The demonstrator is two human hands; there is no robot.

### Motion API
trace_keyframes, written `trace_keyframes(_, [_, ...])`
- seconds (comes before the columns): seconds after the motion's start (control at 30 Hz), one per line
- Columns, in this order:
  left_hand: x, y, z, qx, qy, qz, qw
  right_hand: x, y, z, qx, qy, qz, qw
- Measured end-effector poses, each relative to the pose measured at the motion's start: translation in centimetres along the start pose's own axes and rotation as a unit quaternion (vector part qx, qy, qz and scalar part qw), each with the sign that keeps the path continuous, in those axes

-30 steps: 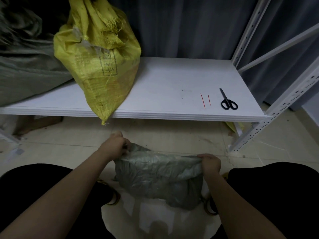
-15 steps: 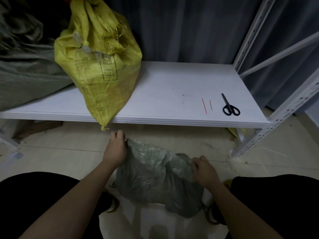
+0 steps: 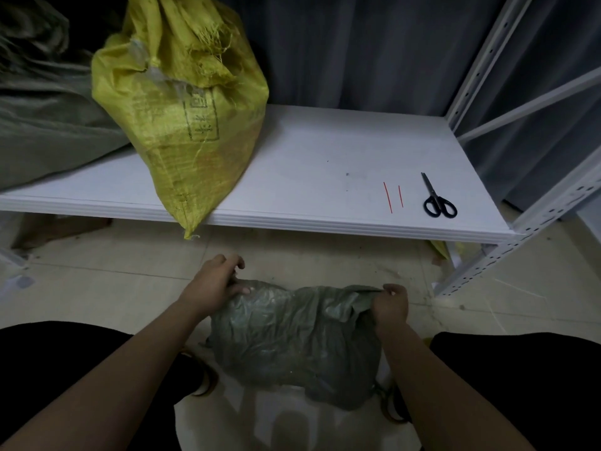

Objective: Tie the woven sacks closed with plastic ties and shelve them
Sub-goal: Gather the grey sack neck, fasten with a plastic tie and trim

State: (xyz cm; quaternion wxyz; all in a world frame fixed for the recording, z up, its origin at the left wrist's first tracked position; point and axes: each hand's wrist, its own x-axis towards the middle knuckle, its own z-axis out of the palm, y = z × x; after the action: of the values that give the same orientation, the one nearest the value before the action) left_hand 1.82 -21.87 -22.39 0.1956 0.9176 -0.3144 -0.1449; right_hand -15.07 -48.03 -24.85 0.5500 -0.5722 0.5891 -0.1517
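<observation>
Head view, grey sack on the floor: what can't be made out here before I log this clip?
- Contents of the grey sack: hidden by its own cloth.
- Its mouth: bunched under the left hand and right hand; no tie visible.
- Printed stamp on the yellow sack: too small and dim to read.
- Yellow sack's top: cut off by the upper edge.
- Two red ties on the shelf: too thin to tell their type.

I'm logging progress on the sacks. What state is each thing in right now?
grey sack: on the floor, mouth untied, held at both top corners.
left hand: grips the sack's left corner.
right hand: grips its right corner.
yellow sack: on the shelf, bottom corner overhanging the edge.
red ties: two, lying loose on the shelf.
scissors: closed, lying flat.
</observation>
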Motion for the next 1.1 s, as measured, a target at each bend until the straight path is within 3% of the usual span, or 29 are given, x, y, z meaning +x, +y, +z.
trace_keyframes(0.1, [0.4, 0.7, 0.6, 0.131, -0.038, -0.004, 0.991, 0.0, 0.6, 0.0, -0.023, -0.017, -0.077, 0.997])
trace_keyframes(0.17, [0.5, 1.1, 0.9, 0.169, -0.004, -0.017, 0.985, 0.0, 0.6, -0.2, 0.007, -0.019, -0.085, 0.996])
trace_keyframes(0.23, [0.7, 1.4, 1.1, 0.167, 0.042, -0.047, 0.984, -0.2, 0.5, -0.7, 0.031, -0.022, -0.058, 0.998])
trace_keyframes(0.33, [1.1, 1.6, 1.3, 0.154, 0.067, -0.089, 0.982, -0.5, -0.1, -1.5, 0.062, -0.087, -0.006, 0.994])
trace_keyframes(0.47, [1.5, 1.7, 1.7, 0.097, 0.082, -0.129, 0.983, -0.1, 0.8, -1.5, -0.092, -0.145, -0.081, 0.982])
trace_keyframes(0.53, [1.6, 1.7, 2.1, 0.053, 0.092, -0.135, 0.985, -0.3, 1.2, -1.4, -0.238, -0.168, -0.156, 0.944])
trace_keyframes(0.63, [1.7, 2.1, 2.9, 0.000, 0.096, -0.156, 0.983, -0.6, 1.6, -1.6, -0.482, -0.176, -0.303, 0.803])
trace_keyframes(0.7, [1.6, 2.3, 3.3, -0.029, 0.092, -0.165, 0.982, -0.9, 1.9, -1.5, -0.535, -0.174, -0.400, 0.723])
trace_keyframes(0.73, [1.5, 2.3, 3.5, -0.042, 0.090, -0.162, 0.982, -0.9, 2.1, -1.4, -0.528, -0.174, -0.431, 0.711])
trace_keyframes(0.97, [0.9, 1.7, 3.8, -0.091, 0.073, -0.091, 0.989, -1.0, 2.0, 0.8, -0.435, -0.143, -0.460, 0.761])
trace_keyframes(1.1, [0.7, 0.8, 3.6, -0.076, 0.014, -0.038, 0.996, -0.4, 1.2, 2.2, -0.354, -0.113, -0.406, 0.835])
